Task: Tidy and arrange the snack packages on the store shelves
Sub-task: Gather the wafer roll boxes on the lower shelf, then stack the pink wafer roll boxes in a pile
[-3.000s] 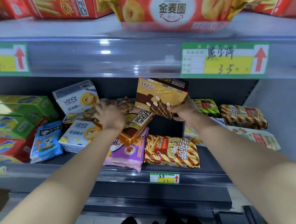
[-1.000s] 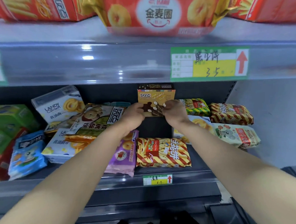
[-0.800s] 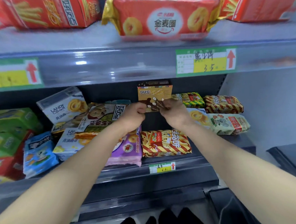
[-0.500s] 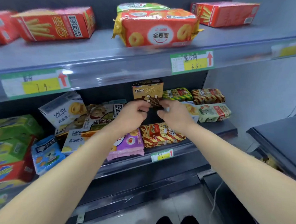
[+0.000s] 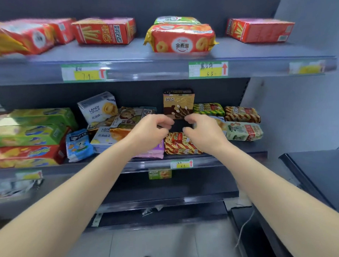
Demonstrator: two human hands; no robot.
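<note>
**Wafer-roll box upright, hands coming away**

Since three seconds earlier the brown-and-gold cardboard wafer-roll box (image 5: 178,103) had gone from tilted in the right hand to standing on its base. The view had also pulled back and took in more shelving.

Nearest, the left hand (image 5: 155,128) and right hand (image 5: 202,130) hovered side by side, fingers half-curled, gripping nothing I could see. Below them a red-and-yellow striped foil bag (image 5: 180,146) lay flat at the front lip of the grey metal middle shelf (image 5: 211,161). A purple packet (image 5: 154,152) lay just beside it on the left. The box stood behind, near the back panel, between a leaning white cookie carton (image 5: 98,108) and a green foil bag (image 5: 208,109).

Judgement: the step in hand was release and check. It would go best with both hands drawn straight back, clear of the striped bag, while watching that the tall narrow box did not tip. The front could then be faced squarely outward.

Not resolved: whether the fingertips were touching the box's lower edge, since the hands hid its foot. Packages at far left were smeared by blur. A small green packet (image 5: 159,174) on the shelf below was too small to read.
</note>
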